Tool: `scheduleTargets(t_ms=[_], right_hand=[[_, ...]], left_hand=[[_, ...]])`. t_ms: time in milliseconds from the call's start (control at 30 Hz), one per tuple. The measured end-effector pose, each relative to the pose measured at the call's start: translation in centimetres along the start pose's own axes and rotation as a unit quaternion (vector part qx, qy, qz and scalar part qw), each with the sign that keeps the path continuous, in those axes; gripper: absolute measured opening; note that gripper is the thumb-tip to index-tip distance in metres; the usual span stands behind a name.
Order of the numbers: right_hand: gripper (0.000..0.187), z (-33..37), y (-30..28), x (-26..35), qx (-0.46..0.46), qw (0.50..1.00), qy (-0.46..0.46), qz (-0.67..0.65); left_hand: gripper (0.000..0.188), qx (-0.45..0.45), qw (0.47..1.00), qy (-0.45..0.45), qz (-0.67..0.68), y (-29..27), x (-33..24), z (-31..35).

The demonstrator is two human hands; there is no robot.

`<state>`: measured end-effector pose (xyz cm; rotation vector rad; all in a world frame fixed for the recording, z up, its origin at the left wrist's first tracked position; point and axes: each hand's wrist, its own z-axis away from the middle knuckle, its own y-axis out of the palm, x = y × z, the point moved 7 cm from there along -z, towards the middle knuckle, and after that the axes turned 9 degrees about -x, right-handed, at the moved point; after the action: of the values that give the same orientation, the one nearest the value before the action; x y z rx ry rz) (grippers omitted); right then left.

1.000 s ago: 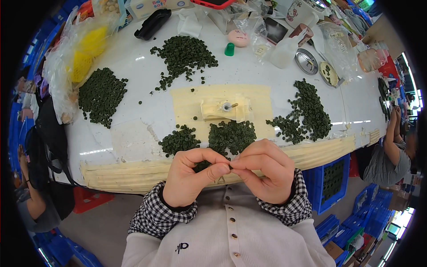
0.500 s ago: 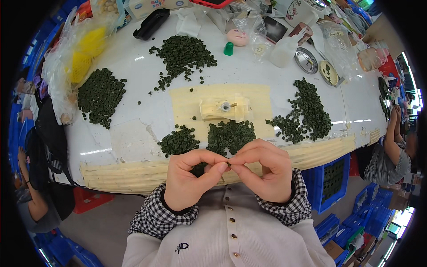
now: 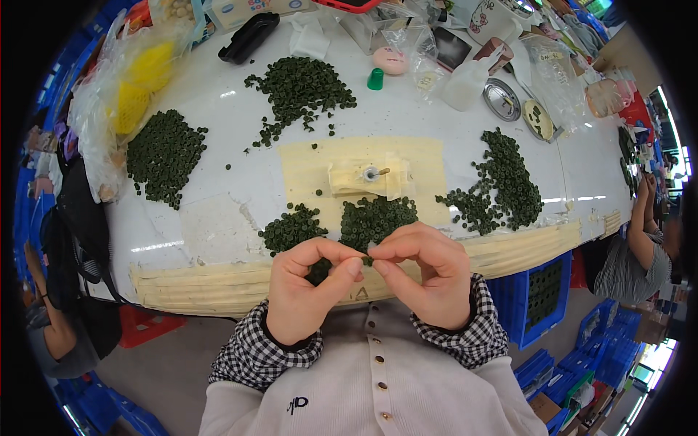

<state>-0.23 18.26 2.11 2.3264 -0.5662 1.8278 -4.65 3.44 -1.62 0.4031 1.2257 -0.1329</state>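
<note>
Between my fingertips is a small dark green part, pinched from both sides at the table's near edge. My left hand closes thumb and forefinger on its left side. From the right, my right hand grips it the same way. Just beyond my fingers lies a heap of small dark green ring-shaped parts. A smaller heap of such rings sits to its left, partly hidden by my left hand. Farther back, a small upright post with a pin stands on a taped block.
More green parts lie in heaps at right, far left and back. A black tray, a green cap and a round tin lid stand behind. A blue crate is below the right edge.
Both hands have shifted slightly, the fingertips a little left and away from me. The small green part shows more plainly between them now.
</note>
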Motion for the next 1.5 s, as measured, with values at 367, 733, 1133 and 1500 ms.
scheduleTargets(t_ms=[367,733,1133,1500], right_hand=[[0.014,-0.7,-0.2,0.2,0.06,0.937,-0.159,0.305],[0.016,-0.6,0.9,0.0,0.047,0.904,-0.22,0.363],[0.015,-0.4,-0.7,0.0,0.013,0.949,-0.158,0.274],[0.014,-0.7,-1.0,-0.3,0.016,0.957,-0.143,0.253]], left_hand=[[0.016,-0.105,0.985,-0.02,0.135,-4.9,-0.5,-0.6],[0.021,0.008,0.953,-0.098,0.287,-2.4,-0.4,-0.4],[0.018,0.032,0.967,-0.118,0.223,-0.9,0.3,-0.2],[0.022,0.067,0.944,-0.162,0.28,0.3,1.0,0.0]])
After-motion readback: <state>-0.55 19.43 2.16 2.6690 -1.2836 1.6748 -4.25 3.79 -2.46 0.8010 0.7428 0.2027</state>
